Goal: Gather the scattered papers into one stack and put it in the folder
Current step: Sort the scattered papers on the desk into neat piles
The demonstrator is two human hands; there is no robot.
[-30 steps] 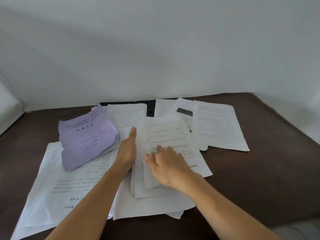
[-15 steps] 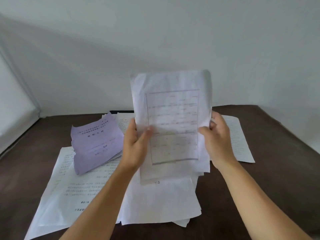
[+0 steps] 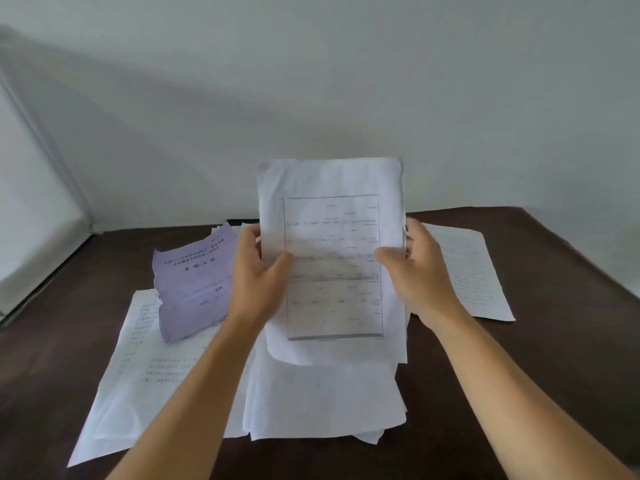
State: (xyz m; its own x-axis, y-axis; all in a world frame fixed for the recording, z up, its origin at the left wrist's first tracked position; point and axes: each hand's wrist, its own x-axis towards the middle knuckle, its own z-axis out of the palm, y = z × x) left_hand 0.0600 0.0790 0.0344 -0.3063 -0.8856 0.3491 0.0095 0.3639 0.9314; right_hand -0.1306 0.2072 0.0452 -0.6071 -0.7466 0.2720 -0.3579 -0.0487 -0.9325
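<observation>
Forearms reach up from the bottom edge; your left hand (image 3: 258, 271) and right hand (image 3: 417, 268) each clamp a side edge of a white stack (image 3: 332, 258), held upright above the counter (image 3: 554, 341). Behind it lie loose white sheets (image 3: 322, 403), a crumpled purple sheet (image 3: 194, 282) and another page (image 3: 474, 271).
</observation>
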